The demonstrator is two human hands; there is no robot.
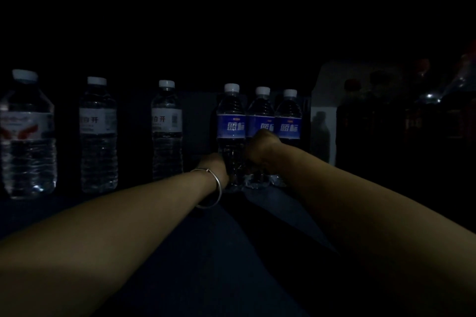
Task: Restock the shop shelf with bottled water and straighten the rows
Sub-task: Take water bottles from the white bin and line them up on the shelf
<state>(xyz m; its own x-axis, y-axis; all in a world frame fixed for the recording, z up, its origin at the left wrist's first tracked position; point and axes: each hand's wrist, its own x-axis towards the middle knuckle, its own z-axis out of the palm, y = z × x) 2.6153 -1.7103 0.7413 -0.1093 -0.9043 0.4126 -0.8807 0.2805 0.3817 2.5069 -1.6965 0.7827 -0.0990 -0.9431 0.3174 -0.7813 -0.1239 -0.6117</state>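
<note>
The dark shelf is seen as the largest thing, its deck running under both forearms toward the grip. Standing on it, well to the left of the grip, are a large red-marked water bottle and two white-labelled bottles, spaced apart. Far right of the grip, dark drink bottles are barely made out.

At the grip itself three blue-labelled bottles are packed side by side, upright, their long axes vertical. The left blue bottle is held low on its body by the left hand, which carries a silver bangle at the wrist; fingers are wrapped round the far side and mostly hidden. The middle blue bottle is gripped just below its label by the right hand, which is raised slightly higher and sits nearer the right blue bottle. That third bottle is touched by neither hand, as far as can be told.

A sideways or backward nudge is judged likely, so that the trio lines up with the row.
</note>
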